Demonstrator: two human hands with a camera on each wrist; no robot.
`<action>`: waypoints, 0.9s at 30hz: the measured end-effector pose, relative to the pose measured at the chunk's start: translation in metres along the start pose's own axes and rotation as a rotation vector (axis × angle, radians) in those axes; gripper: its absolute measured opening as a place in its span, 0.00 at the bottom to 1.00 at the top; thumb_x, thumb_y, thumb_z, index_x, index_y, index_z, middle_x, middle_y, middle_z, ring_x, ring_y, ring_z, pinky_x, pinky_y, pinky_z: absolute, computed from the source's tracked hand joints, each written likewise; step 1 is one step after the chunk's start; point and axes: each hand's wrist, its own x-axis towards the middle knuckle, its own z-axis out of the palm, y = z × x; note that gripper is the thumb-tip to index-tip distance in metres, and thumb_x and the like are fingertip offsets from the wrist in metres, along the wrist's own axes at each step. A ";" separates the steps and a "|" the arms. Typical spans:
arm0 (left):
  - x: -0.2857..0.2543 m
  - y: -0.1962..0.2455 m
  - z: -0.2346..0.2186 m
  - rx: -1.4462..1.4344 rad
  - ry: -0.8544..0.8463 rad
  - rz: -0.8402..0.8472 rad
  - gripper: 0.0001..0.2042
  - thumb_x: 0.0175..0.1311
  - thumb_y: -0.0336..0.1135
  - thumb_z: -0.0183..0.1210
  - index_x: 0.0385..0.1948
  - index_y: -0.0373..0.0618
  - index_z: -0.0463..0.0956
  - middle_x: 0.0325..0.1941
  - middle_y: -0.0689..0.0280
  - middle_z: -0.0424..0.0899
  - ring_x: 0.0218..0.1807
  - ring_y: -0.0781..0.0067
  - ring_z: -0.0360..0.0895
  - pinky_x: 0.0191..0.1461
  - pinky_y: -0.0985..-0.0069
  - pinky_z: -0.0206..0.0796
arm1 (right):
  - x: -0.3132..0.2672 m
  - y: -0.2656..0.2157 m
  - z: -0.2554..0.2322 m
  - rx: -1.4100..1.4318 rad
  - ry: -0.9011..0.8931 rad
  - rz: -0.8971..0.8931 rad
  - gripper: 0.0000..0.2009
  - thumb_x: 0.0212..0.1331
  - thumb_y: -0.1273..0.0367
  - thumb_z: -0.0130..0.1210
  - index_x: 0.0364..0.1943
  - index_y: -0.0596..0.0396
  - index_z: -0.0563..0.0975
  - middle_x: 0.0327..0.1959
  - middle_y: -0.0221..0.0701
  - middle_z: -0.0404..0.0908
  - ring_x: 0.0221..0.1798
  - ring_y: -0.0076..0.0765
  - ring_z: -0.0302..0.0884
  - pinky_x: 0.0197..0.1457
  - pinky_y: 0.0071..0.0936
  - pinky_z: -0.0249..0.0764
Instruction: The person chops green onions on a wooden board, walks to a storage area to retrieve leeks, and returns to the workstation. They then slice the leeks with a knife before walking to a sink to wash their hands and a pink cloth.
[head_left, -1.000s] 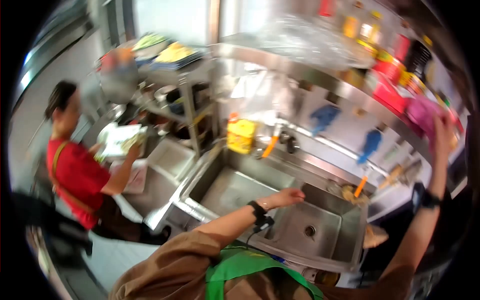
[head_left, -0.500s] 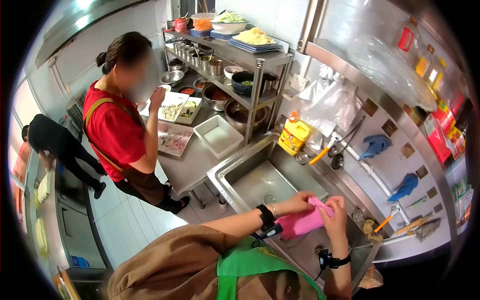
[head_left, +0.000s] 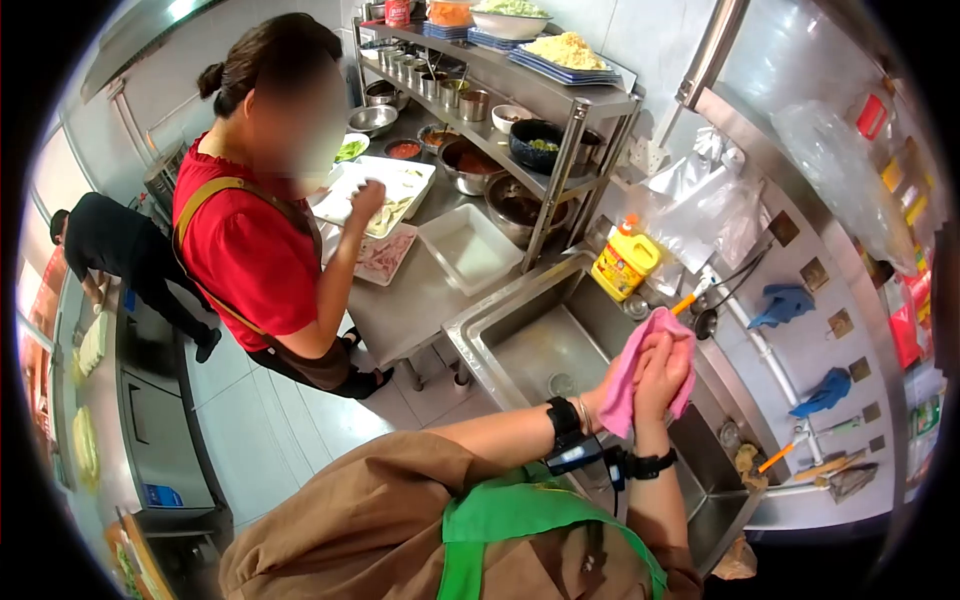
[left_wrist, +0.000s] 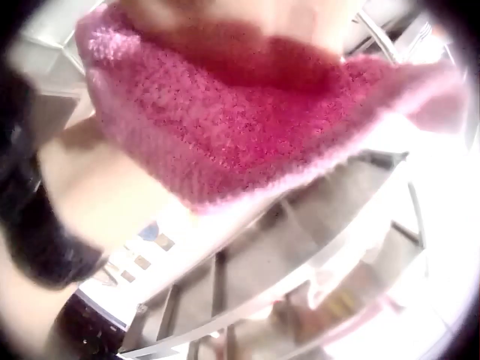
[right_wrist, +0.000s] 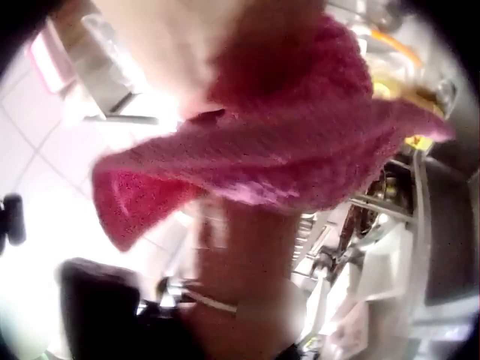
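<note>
A pink cloth (head_left: 622, 393) is bunched between two hands above the sinks in the head view. The right hand (head_left: 657, 378) grips it from the near side, fingers bent over the fabric. Coming from the left, the left hand (head_left: 597, 400) holds the same cloth, which covers most of its fingers. In the left wrist view the cloth (left_wrist: 225, 127) hangs in folds below a blurred palm. Another fold of the cloth (right_wrist: 270, 150) crosses the right wrist view, over the left forearm.
Below the hands is a double metal sink (head_left: 545, 345), with a yellow jug (head_left: 625, 262) at its back corner. A person in red (head_left: 245, 240) stands left, holding a white tray by a counter with an empty-looking white tray (head_left: 472, 250). Blue gloves (head_left: 783, 303) hang on the wall.
The right hand has come down from the upper right with the pink cloth. Both hands have brought it together and raised it slightly. The view has swung around.
</note>
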 end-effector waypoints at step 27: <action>-0.052 -0.024 -0.008 0.932 0.744 -0.189 0.31 0.62 0.64 0.59 0.54 0.46 0.76 0.56 0.59 0.83 0.56 0.67 0.76 0.63 0.58 0.59 | -0.059 0.058 0.007 0.395 0.235 0.668 0.24 0.73 0.58 0.49 0.67 0.55 0.66 0.65 0.34 0.72 0.67 0.42 0.71 0.72 0.43 0.66</action>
